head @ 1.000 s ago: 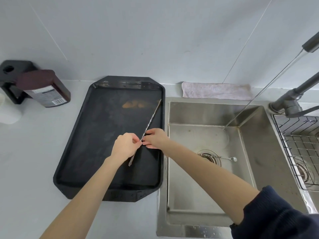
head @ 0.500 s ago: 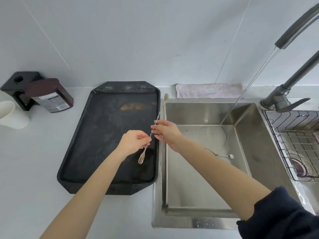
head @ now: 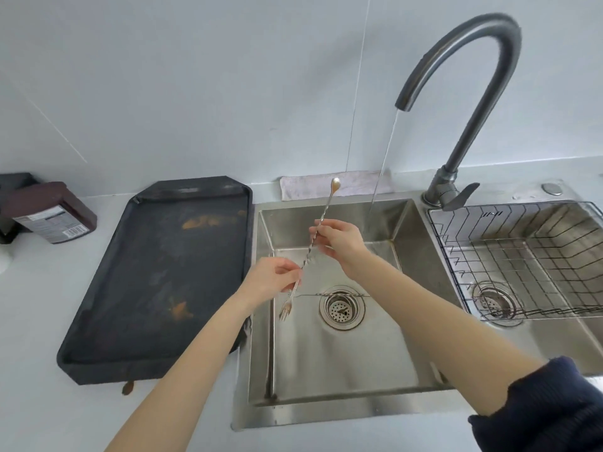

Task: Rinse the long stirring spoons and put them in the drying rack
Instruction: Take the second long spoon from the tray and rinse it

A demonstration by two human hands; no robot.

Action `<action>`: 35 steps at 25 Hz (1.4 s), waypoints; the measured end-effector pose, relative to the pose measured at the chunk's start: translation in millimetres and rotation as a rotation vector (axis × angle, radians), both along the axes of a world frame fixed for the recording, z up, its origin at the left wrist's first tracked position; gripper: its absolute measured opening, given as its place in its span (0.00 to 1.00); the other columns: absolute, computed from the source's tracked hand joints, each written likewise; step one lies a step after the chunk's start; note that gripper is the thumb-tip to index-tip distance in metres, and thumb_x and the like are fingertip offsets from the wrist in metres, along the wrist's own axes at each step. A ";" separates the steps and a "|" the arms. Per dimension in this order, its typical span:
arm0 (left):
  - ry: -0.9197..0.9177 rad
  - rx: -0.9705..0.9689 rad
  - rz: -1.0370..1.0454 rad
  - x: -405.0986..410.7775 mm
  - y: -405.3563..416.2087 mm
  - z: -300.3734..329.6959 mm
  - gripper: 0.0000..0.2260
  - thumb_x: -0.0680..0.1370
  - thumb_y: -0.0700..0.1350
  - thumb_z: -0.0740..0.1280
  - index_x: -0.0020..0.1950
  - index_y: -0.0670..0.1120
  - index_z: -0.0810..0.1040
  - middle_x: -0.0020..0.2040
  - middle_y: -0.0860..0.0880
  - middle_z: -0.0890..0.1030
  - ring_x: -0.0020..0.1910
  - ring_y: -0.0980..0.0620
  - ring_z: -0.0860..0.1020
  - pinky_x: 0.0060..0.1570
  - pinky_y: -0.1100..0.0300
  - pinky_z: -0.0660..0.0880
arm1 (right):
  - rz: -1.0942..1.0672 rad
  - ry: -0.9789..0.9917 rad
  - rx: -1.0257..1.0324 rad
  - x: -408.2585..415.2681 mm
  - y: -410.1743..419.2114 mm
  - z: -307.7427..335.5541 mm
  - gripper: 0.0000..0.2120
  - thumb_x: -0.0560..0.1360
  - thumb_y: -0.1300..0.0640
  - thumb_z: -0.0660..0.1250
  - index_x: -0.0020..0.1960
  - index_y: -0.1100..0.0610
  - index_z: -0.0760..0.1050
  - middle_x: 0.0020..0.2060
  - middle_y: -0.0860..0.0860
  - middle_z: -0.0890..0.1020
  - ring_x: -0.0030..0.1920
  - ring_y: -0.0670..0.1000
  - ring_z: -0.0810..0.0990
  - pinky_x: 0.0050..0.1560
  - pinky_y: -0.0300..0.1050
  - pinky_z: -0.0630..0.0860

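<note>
both my hands pinching one twisted bar spoon (head: 314,243) mid-frame | left hand (head: 272,278) near fork end, right hand (head: 339,238) higher | over sink (head: 326,360) | tap water (head: 383,164) running upper right

We see a silver spoon (head: 312,246) with a twisted-pattern stem, a black tray (head: 156,275) blotched with orange-brown stains, a steel-grey sink (head: 329,383), a dark grey tap (head: 470,102), a pale pinkish cloth (head: 355,185), a dark maroon bottle (head: 49,212) with a white label, a silver wire rack (head: 522,256) and a navy sleeve (head: 548,409).
</note>
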State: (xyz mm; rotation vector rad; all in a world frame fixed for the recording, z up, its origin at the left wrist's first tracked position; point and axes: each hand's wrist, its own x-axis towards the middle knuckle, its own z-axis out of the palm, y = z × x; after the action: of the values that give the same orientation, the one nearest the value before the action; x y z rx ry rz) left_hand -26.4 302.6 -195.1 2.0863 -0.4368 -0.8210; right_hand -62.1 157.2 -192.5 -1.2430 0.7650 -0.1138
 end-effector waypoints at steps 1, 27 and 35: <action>0.005 -0.009 -0.003 -5.5 -9.9 -0.8 0.07 0.76 0.40 0.66 0.51 0.38 0.80 0.34 0.52 0.78 0.33 0.58 0.76 0.31 0.79 0.73 | -0.021 -0.002 -0.007 -4.6 -10.6 1.5 0.12 0.77 0.67 0.60 0.59 0.65 0.74 0.35 0.51 0.78 0.33 0.45 0.74 0.33 0.33 0.71; 0.160 -0.144 0.078 -33.8 -104.5 -26.0 0.08 0.79 0.37 0.58 0.46 0.41 0.77 0.32 0.47 0.76 0.26 0.62 0.75 0.31 0.76 0.72 | 0.027 -0.059 0.068 22.6 -150.0 13.4 0.07 0.76 0.62 0.66 0.39 0.54 0.74 0.32 0.46 0.78 0.30 0.42 0.76 0.33 0.33 0.72; 0.164 -0.158 0.056 -36.1 -111.2 -24.6 0.14 0.80 0.41 0.58 0.36 0.47 0.77 0.29 0.50 0.77 0.26 0.61 0.76 0.33 0.72 0.73 | -0.048 -0.047 0.063 26.3 -155.2 14.0 0.13 0.79 0.52 0.60 0.37 0.53 0.73 0.31 0.47 0.75 0.30 0.43 0.72 0.30 0.31 0.70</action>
State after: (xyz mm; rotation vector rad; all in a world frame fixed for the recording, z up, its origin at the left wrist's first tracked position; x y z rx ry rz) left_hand -62.6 191.4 -219.7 1.8616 -0.3418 -0.8880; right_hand -35.8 2.0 -178.5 -1.1585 0.7520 -0.1561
